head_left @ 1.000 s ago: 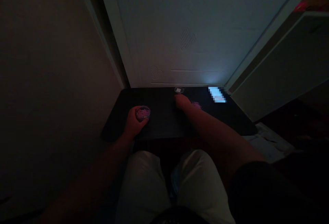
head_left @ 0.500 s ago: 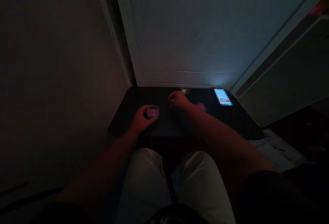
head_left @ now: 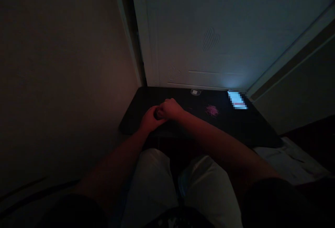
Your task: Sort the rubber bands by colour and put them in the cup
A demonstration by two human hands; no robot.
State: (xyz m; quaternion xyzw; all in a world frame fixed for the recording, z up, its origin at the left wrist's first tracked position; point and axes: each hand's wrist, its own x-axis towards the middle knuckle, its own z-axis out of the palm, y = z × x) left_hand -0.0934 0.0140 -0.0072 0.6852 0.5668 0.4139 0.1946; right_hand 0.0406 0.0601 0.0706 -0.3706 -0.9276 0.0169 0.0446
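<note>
My left hand [head_left: 151,120] curls around a small round clear tub, now mostly hidden behind the hands. My right hand [head_left: 171,109] lies over the mouth of the tub, its fingers closed and pointing down into it. What those fingers hold, if anything, is hidden. To the right on the black table [head_left: 235,127] is a loose pile of thin pink pieces [head_left: 211,110], too small and dark to make out further. One stray pink piece [head_left: 190,108] lies between the pile and my right hand.
A clear round lid [head_left: 195,92] with a white label lies by the table's back edge. A lit phone [head_left: 237,99] rests at the back right. A white door [head_left: 183,46] stands directly behind the table, and a wall [head_left: 78,64] rises at the left.
My right hand has moved left and toward me, from above the middle of the table to over the tub, covering it. My left hand keeps its hold. The view has shifted slightly.
</note>
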